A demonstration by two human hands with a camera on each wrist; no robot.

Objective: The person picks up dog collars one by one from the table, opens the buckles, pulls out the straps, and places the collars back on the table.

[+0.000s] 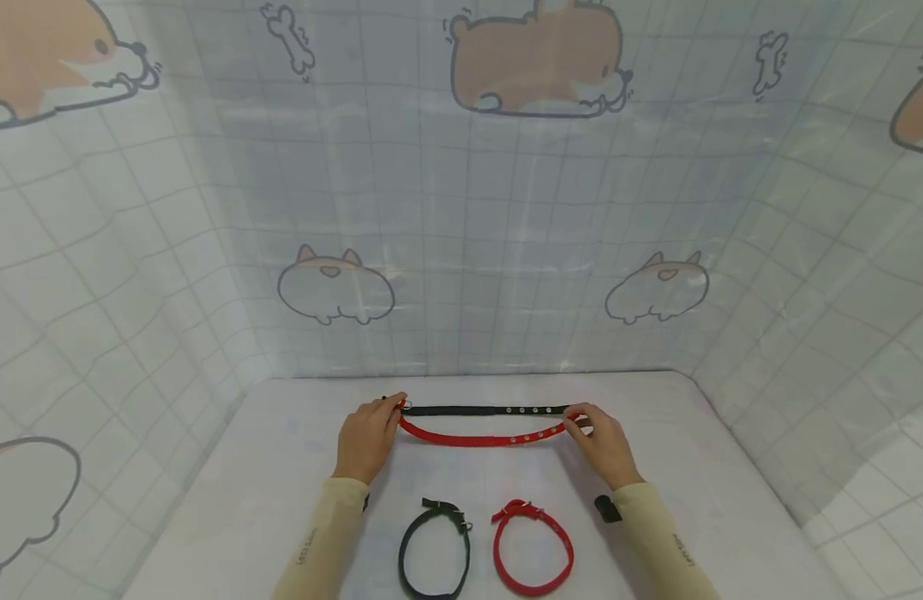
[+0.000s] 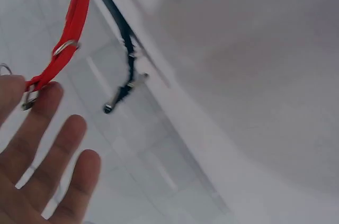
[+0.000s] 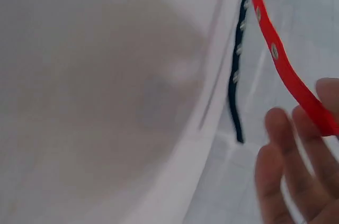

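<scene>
A red collar strap [image 1: 469, 440] hangs in a shallow sag between my two hands. My left hand [image 1: 367, 435] pinches its buckle end between thumb and index finger, and the metal buckle [image 2: 30, 97] shows at the fingertips in the left wrist view. At the other end my right hand [image 1: 602, 442] pinches the tip, past a row of metal eyelets [image 3: 274, 50]. Just behind the red strap a black collar strap [image 1: 453, 411] lies straight on the table, its buckle end [image 2: 121, 92] to the left and its eyelets to the right.
Nearer to me on the white table [image 1: 281, 467] lie two fastened collars, a black collar [image 1: 403, 550] on the left and a red collar [image 1: 566, 550] on the right. Sheeting with a grid and dog drawings [image 1: 461, 183] encloses the back and sides.
</scene>
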